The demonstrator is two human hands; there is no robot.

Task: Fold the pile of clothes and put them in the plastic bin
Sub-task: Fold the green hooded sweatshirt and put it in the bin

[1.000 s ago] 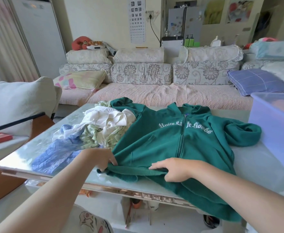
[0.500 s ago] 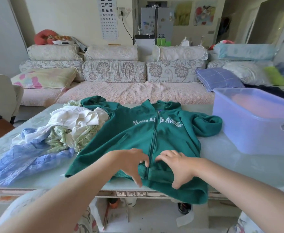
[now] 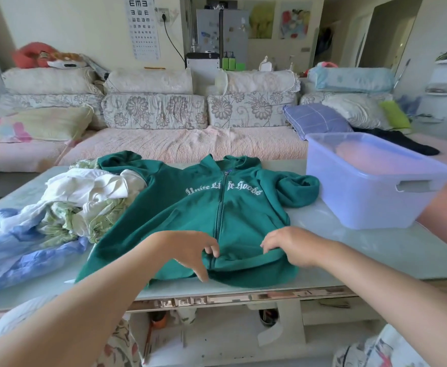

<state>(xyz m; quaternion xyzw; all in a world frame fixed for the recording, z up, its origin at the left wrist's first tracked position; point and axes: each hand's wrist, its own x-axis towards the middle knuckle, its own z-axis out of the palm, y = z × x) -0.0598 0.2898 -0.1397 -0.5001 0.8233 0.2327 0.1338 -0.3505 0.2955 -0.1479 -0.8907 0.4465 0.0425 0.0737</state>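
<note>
Where our hands are: both reach over the near edge of the table onto the lower part of the green hoodie, one on each side of its zip.
Left hand: our left hand has its fingers bent down onto the cloth just left of the zip. Its thumb stretches toward the hem, and a raised fold of the hoodie is pinched between them.
Right hand: our right hand lies knuckles up just right of the zip, fingers curled over the same raised fold and gripping it.
Green hoodie: we see it spread front up in the middle of the table, zipped, with white lettering across the chest and the hood toward the sofa. The cloth near the hem is bunched into a ridge between our hands. One sleeve lies crumpled just beside the bin.
Pile of clothes: the pile of clothes is a heap of white, pale green and blue garments, unfolded, on the left part of the table. It touches the hoodie's side.
Plastic bin: the plastic bin is pale lilac and translucent, and stands open-topped on the right of the table. We cannot tell whether the pinkish tint is something inside it.
Behind the table: a purple pillow rests on the sofa, and an eye chart hangs on the wall.
</note>
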